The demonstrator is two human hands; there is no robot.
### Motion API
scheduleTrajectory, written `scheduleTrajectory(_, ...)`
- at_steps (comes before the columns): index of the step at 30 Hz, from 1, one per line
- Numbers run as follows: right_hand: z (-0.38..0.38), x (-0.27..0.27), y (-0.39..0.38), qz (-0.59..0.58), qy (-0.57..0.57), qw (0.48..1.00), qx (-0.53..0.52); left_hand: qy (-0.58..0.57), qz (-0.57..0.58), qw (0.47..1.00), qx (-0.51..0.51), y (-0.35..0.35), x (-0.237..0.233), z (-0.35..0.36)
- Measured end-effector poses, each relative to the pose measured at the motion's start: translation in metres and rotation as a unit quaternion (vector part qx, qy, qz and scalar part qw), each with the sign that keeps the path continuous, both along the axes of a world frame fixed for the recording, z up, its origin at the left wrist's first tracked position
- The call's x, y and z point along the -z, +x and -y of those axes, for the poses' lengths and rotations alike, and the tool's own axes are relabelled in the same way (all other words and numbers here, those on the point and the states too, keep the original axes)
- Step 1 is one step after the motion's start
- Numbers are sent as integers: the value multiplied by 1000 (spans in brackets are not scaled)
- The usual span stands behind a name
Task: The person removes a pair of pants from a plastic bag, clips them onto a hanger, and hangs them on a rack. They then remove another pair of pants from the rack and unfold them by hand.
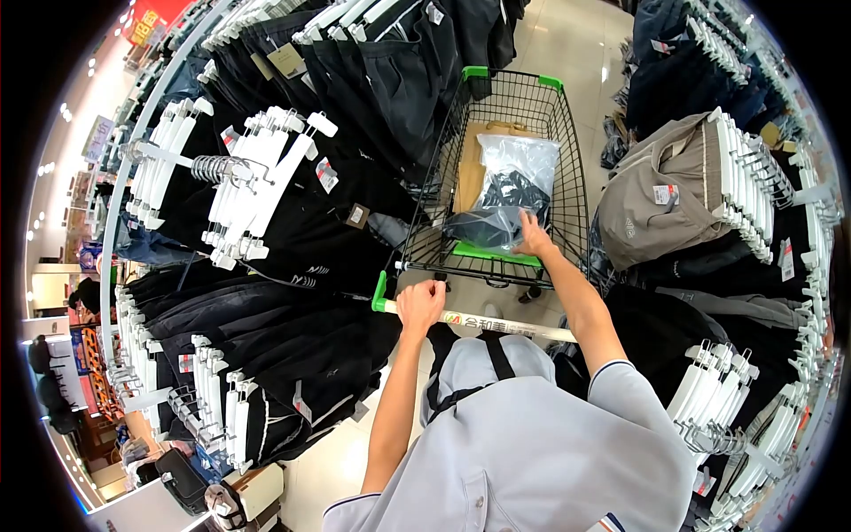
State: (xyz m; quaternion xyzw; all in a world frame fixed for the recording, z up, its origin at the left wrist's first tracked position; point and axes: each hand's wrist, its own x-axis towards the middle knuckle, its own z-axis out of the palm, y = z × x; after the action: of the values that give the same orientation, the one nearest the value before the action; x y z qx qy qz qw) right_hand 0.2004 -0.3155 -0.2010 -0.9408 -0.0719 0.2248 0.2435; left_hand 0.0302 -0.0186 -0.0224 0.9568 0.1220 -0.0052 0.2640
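Observation:
My left hand (pixel 420 307) is closed around the pale handle bar (pixel 496 324) of a black wire shopping cart (pixel 581 191) with green corner pieces. Reaching over the bar into the cart, my right hand (pixel 534 236) grips the right edge of a dark garment in a clear plastic bag (pixel 483 228); its fingertips are partly hidden. Just beyond lies another clear plastic bag (pixel 519 155) with dark clothing inside. Beneath these, a brown flat piece, perhaps cardboard or a paper bag (pixel 472 146), covers part of the basket floor.
Racks of dark trousers (pixel 372 89) on white hangers crowd the left side. To the right hang grey-brown trousers (pixel 660 195) and more dark clothing. A tiled aisle (pixel 572 40) runs ahead beyond the cart. A dark bag (pixel 180 479) sits at the lower left.

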Motion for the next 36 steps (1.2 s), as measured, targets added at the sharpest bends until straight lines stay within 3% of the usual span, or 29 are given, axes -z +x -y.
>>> scheduleTrajectory(7, -22, -19, 1, 13, -67, 997, -39, -1, -4, 1000, 3, 3, 3, -4)
scheduleTrajectory(9, -25, -32, 3, -27, -124, 988, -86, -2, -8, 1000, -2, 3, 1, -4)
scheduleTrajectory(10, -26, -21, 11, -27, -125, 988, -87, -3, -13, 1000, -5, 3, 0, -3)
scheduleTrajectory(12, -26, 16, 34, -149, -144, 968, -139, -1, -16, 1000, -4, 2, 3, -4)
scheduleTrajectory(14, -33, 12, 25, -114, -135, 976, -126, 1, -19, 1000, -4, 3, 3, -5)
scheduleTrajectory(16, -38, 4, 16, 43, -100, 977, -184, -4, -17, 1000, -4, 2, 2, -5)
scheduleTrajectory(22, -53, -10, 1, 113, -155, 972, -137, -7, -12, 1000, -14, 1, 4, -5)
scheduleTrajectory(24, -54, -9, 10, 2, -155, 978, -140, -6, -13, 1000, -13, 1, 2, -5)
scheduleTrajectory(25, -54, -4, 24, 2, -155, 978, -140, -6, -12, 1000, -12, 1, 1, -5)
scheduleTrajectory(27, -56, 7, 54, -255, -110, 941, -196, -4, -16, 1000, -11, 1, 0, -5)
scheduleTrajectory(31, -63, -20, 45, -284, -96, 926, -229, 2, -22, 1000, -9, 2, 1, -4)
scheduleTrajectory(32, -60, -27, 21, -92, -99, 968, -210, 3, -21, 1000, -9, 2, 2, -5)
scheduleTrajectory(33, -59, -29, 7, 103, -99, 973, -183, 1, -17, 1000, -9, 1, 3, -5)
scheduleTrajectory(36, -59, -19, 2, 92, -114, 982, -121, 0, -10, 1000, -11, 0, 5, -5)
